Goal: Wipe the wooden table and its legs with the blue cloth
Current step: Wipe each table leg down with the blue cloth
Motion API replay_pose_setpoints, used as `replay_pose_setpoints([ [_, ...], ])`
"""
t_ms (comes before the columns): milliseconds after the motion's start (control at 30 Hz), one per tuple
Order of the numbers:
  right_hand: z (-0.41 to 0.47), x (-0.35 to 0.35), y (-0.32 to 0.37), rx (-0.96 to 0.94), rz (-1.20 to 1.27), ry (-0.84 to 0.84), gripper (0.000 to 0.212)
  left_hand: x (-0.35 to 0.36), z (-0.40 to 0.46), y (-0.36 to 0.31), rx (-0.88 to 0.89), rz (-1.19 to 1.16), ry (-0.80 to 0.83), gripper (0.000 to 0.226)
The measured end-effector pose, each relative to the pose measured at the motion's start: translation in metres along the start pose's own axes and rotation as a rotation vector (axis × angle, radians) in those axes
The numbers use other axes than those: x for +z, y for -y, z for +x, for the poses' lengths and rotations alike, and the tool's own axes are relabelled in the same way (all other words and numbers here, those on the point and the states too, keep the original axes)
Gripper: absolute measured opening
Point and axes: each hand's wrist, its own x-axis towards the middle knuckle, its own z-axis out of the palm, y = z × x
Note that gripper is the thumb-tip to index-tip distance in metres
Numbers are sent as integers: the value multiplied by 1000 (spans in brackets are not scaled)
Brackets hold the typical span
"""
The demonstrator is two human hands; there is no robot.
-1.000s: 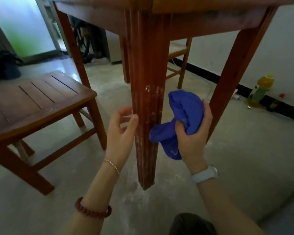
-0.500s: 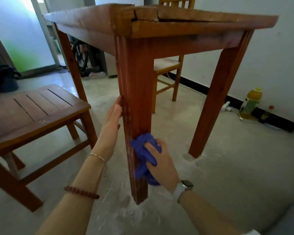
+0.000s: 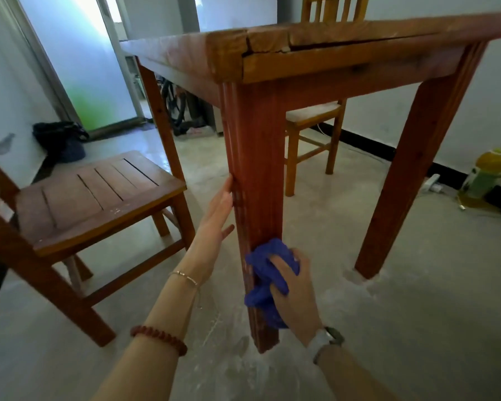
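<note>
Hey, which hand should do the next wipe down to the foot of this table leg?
Right hand: it already presses the blue cloth against the near leg. The left hand holds nothing, lying flat on the leg's side.

Chair (image 3: 99, 195) crowds the near leg's (image 3: 255, 169) left; right side open.

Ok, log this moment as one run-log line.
step: wiping near table leg | right hand: presses blue cloth on lower leg | left hand: flat against leg | tabletop: untouched
</note>
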Motion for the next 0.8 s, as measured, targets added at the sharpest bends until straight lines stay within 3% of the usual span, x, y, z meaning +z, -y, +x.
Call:
replay_pose_setpoints([
  [67,-42,12,-28,241,90,260,36,3,-1,2,21,30,-4,47],
  [133,-55,6,-33,421,209,327,34,7,-2,3,46,88,-30,56],
  [200,-33,-9,-15,397,186,118,36,10,2,4,42,129,-53,68],
  [300,32,-44,33,181,209,-267,48,11,9,5,12,186,-53,82],
  [433,75,-59,67,-61,189,-437,46,9,9,12,58,152,-83,70],
  [500,58,-38,58,-118,148,-391,43,8,10,14,66,170,-84,68],
  [600,1,12,14,-47,157,-229,37,5,13,17,78,206,-77,75],
  [733,-83,64,-51,357,232,205,38,6,12,27,122,212,-71,84],
  [800,-101,69,-64,562,270,318,35,6,11,36,154,218,-89,79],
])
